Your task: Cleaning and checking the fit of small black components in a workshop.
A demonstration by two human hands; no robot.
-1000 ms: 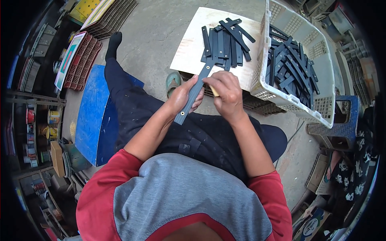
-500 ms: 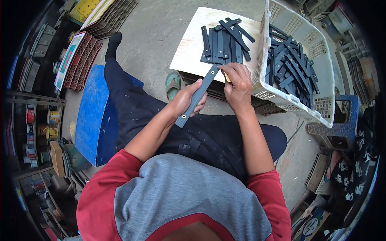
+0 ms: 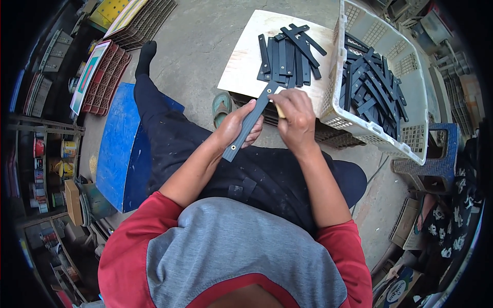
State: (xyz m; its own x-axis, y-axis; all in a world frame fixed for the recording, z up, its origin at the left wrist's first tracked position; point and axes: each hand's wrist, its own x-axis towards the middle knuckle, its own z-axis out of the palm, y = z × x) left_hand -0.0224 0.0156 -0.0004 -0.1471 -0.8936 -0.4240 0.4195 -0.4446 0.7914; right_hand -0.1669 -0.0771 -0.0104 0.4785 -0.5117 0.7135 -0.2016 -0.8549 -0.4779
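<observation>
Wrapped round a dark grey flat bar [image 3: 250, 121] is my left hand [image 3: 233, 124]. The bar slants up to the right over my lap, with a brass-coloured eyelet near each end. My right hand [image 3: 299, 117] is closed on a small yellowish folded piece [image 3: 280, 111], against the edge of the bar near its upper end; the material of that piece is hard to tell. Beyond the bar's far end, a pile of similar dark bars [image 3: 282, 59] lies on a pale wooden board [image 3: 237, 69].
A white plastic crate [image 3: 345, 119] holding many dark bars stands right of the board. A blue box [image 3: 114, 149] sits left of my leg, red-brown crates [image 3: 105, 77] farther left. A green sandal [image 3: 222, 107] lies before the board. A blue stool [image 3: 431, 167] stands at right.
My right hand has slid down toward me along the bar's edge with the yellowish piece. The bar and my left hand have shifted only slightly.
</observation>
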